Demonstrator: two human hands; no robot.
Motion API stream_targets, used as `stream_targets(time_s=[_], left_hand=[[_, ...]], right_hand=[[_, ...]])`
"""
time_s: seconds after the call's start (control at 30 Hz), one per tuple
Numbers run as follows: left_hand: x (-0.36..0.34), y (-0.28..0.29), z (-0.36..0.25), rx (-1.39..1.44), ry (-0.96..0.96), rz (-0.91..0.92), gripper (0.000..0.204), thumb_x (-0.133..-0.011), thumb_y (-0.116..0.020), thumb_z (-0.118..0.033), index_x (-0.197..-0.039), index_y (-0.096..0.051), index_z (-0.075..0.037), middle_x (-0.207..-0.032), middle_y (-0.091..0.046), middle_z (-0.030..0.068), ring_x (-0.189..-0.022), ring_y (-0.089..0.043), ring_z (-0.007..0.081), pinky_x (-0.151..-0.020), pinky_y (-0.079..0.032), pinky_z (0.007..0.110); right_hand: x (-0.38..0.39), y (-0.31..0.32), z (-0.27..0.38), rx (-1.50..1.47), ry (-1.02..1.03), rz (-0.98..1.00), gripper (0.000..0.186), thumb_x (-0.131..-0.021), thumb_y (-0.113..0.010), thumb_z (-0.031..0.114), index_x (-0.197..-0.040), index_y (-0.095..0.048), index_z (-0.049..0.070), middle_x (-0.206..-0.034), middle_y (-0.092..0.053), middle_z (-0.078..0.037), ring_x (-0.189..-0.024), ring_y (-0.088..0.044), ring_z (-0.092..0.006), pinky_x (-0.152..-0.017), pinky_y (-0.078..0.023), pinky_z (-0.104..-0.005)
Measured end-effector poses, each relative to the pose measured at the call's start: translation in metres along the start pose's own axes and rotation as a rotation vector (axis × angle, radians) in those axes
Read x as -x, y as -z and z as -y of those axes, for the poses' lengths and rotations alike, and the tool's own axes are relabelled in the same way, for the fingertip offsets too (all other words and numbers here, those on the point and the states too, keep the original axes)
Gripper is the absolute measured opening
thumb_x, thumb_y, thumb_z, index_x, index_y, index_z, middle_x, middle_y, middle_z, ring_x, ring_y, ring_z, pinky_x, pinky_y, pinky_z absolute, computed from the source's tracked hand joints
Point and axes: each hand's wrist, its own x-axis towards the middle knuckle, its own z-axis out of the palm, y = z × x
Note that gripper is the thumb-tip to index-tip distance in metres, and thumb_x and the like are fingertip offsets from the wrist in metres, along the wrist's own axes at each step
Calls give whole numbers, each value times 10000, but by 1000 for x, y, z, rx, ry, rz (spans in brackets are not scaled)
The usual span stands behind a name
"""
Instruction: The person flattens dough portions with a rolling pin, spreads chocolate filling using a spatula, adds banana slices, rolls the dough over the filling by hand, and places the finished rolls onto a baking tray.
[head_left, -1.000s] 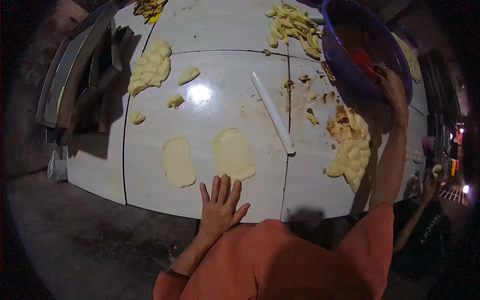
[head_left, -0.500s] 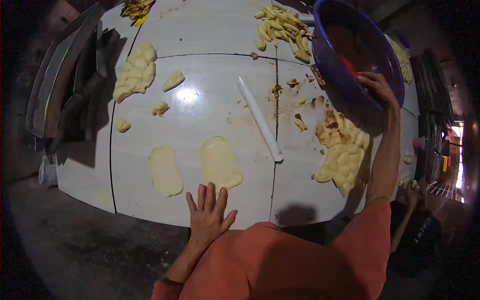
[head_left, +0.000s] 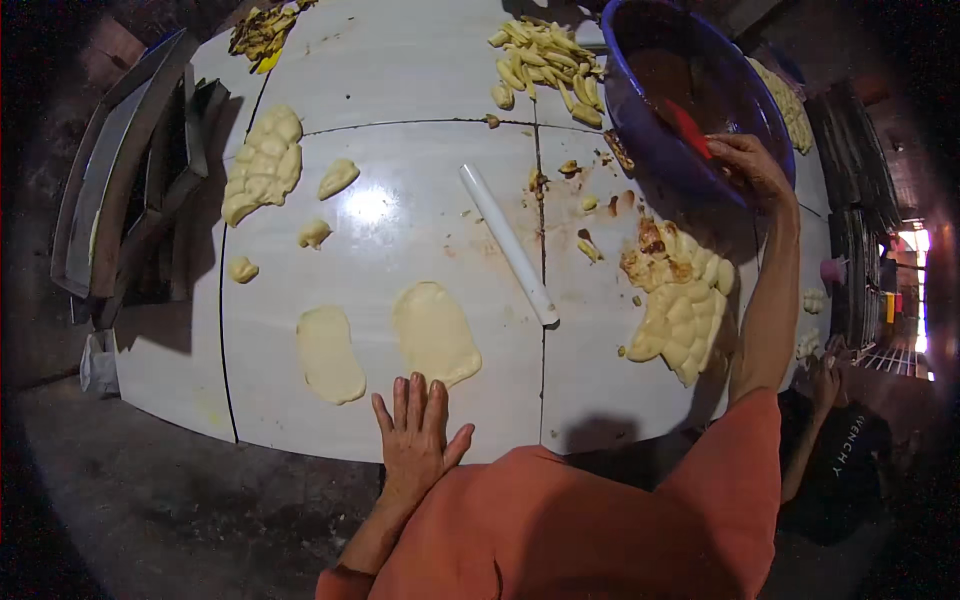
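My right hand (head_left: 752, 168) grips a red spatula (head_left: 688, 128) over the near side of a deep purple-blue basin (head_left: 630, 125). The spatula's blade dips toward the brown mixture (head_left: 660, 75) inside. With fingers stretched out, my left hand (head_left: 414, 445) rests at the table's near edge, its fingertips by the lower rim of a flattened dough sheet (head_left: 437, 332). To the left lies a second, narrower dough sheet (head_left: 331, 355). A white rolling pin (head_left: 508, 245) slants across the table to the right of both sheets.
Dough pieces cluster at left (head_left: 265, 165) and right (head_left: 685, 320), the right cluster smeared brown. Peeled bananas (head_left: 550, 65) pile near the basin; banana peels (head_left: 265, 35) lie far left. Metal trays (head_left: 120, 180) stand at the left edge. A person in black (head_left: 840, 450) is at lower right.
The view has shifted slightly, moving the table's contents a little downward. The red spatula shows more above the basin's mixture, still in my right hand. My left hand stays flat.
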Motion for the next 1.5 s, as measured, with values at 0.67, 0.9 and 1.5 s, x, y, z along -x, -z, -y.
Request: stream_targets(time_s=[0.67,0.9,1.5], left_hand=[[-2,8,-2,86,-4,-152,718,-909,-700,-500,-1467,-528,-82,-1531,-443,232,-1438,-393,430,-1145,-254,716],[0,9,-1,90,-5,-161,703,-924,-691,-492,-1460,-531,-67,-1513,-466,216,-1415,-421,414,-1145,-267,708],[-1,7,2,90,-23,-201,682,-927,-674,-489,-1449,-547,-68,-1479,-508,190,-1397,-442,379,-1163,-256,683]], right_hand=[[166,-268,95,496,735,270,221,-882,-772,205,-1078,-793,105,-854,-744,-118,-727,-716,-259,-629,-542,-331],[186,-288,91,688,720,99,256,-876,-732,201,-1120,-718,123,-764,-645,-85,-703,-681,-301,-616,-530,-429],[213,-311,77,593,656,-123,236,-885,-756,225,-1105,-724,145,-740,-615,-57,-637,-642,-266,-592,-506,-399]])
